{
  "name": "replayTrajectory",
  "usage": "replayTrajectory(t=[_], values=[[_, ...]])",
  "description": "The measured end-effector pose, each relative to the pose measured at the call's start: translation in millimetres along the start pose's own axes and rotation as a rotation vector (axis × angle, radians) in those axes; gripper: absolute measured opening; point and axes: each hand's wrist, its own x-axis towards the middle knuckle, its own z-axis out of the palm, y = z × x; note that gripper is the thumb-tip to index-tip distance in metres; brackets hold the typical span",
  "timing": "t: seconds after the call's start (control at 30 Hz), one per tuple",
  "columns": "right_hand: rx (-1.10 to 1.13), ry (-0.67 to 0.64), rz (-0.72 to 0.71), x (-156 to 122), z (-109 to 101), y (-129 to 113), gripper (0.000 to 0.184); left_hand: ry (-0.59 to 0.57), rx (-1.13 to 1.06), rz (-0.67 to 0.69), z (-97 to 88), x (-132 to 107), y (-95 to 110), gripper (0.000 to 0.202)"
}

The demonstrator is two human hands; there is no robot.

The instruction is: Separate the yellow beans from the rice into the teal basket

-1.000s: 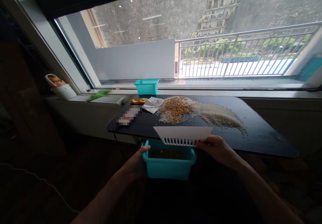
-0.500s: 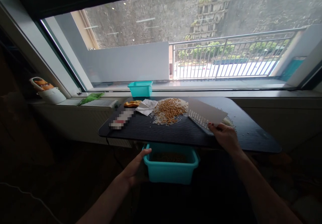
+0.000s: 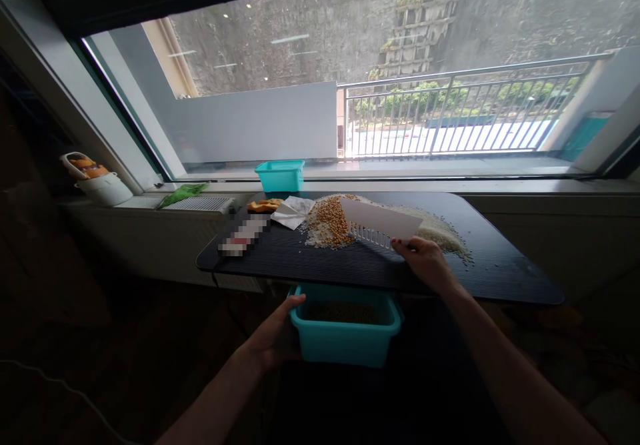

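My left hand (image 3: 277, 325) grips the left side of a turquoise plastic bin (image 3: 345, 345), thumb over its rim, just below the table's front edge. Dark grainy stuff lies inside the bin, too dim to name. My right hand (image 3: 425, 258) is closed on the lower right edge of a flat white sheet (image 3: 383, 219) with a row of slots along its near edge. The sheet is tilted over the pile. Yellow kernels (image 3: 327, 221), which look like corn or soybeans, lie mixed with white grains at its left. A heap of white rice-like grains (image 3: 443, 231) spreads to its right.
On the dark table (image 3: 280, 261) lie a crumpled white paper (image 3: 294, 213), an orange-yellow item (image 3: 265, 205) and a blurred packet (image 3: 244, 235). A second turquoise bin (image 3: 280, 176) stands by the window. A green cloth (image 3: 185, 193) and a white pot (image 3: 103, 188) sit at the left.
My right hand has moved left with the slotted sheet, which now covers part of the yellow kernels. More white grains show on the right. The held bin has shifted slightly right.
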Motion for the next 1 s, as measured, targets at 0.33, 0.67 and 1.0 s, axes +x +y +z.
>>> replayTrajectory(t=[0.33, 0.67, 1.0], values=[[0.165, -0.090, 0.029, -13, -10, -3, 0.038, 0.013, 0.064, -0.003, 8.3, 0, 0, 0.060], [0.174, -0.097, 0.023, -8, -4, -11, 0.039, 0.017, 0.080, -0.010, 10.3, 4, -1, 0.059], [0.215, -0.132, 0.029, -22, -18, 10, 0.033, -0.003, 0.064, -0.014, 12.6, 4, 0, 0.054]])
